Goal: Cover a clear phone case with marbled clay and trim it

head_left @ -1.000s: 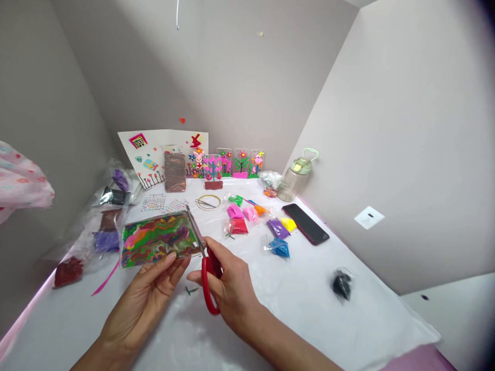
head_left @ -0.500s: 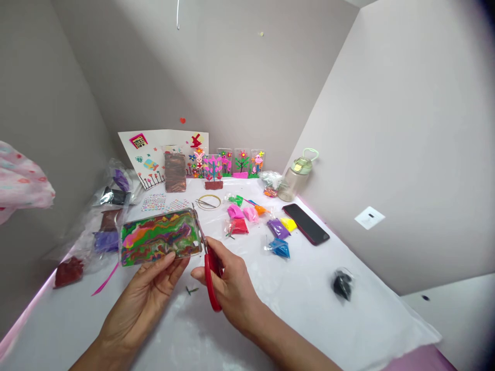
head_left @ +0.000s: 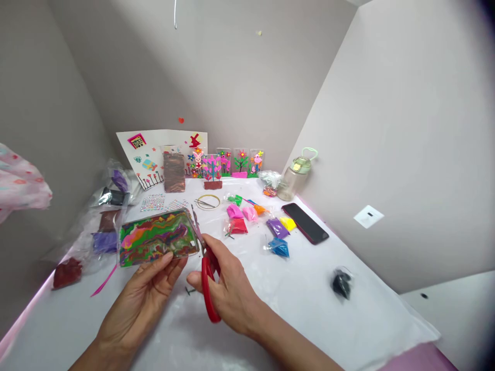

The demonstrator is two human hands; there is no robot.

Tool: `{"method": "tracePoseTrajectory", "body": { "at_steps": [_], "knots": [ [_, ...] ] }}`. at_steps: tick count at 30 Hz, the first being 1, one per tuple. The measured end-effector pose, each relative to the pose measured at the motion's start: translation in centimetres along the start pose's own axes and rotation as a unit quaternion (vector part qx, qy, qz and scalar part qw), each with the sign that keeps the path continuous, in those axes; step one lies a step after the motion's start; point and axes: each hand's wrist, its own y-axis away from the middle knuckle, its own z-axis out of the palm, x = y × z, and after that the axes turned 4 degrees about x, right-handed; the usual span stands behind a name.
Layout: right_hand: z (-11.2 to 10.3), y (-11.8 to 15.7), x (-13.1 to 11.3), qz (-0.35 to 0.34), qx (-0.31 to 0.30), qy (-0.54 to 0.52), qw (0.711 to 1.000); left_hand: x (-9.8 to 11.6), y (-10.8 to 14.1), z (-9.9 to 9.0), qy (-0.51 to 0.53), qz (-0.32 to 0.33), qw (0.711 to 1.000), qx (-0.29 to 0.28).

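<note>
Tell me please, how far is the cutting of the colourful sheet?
Done: several decorated cards already stand at the wall. In hand: the left hand holds the marbled sheet, and the right hand works red scissors at its right edge. Left: the sheet looks nearly whole, and the small clay packets lie unopened.

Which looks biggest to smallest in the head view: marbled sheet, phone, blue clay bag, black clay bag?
1. marbled sheet, held in the left hand, nearest the camera, so partly inflated
2. phone
3. blue clay bag and black clay bag: look alike, not ranked
</note>
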Motion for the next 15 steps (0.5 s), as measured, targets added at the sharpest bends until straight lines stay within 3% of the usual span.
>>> {"method": "tracePoseTrajectory", "body": {
  "at_steps": [15],
  "knots": [
    [0.37, 0.19, 0.22, 0.008, 0.015, 0.008, 1.000, -0.35, -0.15, -0.46, -0.012, -0.010, 1.000, -0.004]
  ]
}}
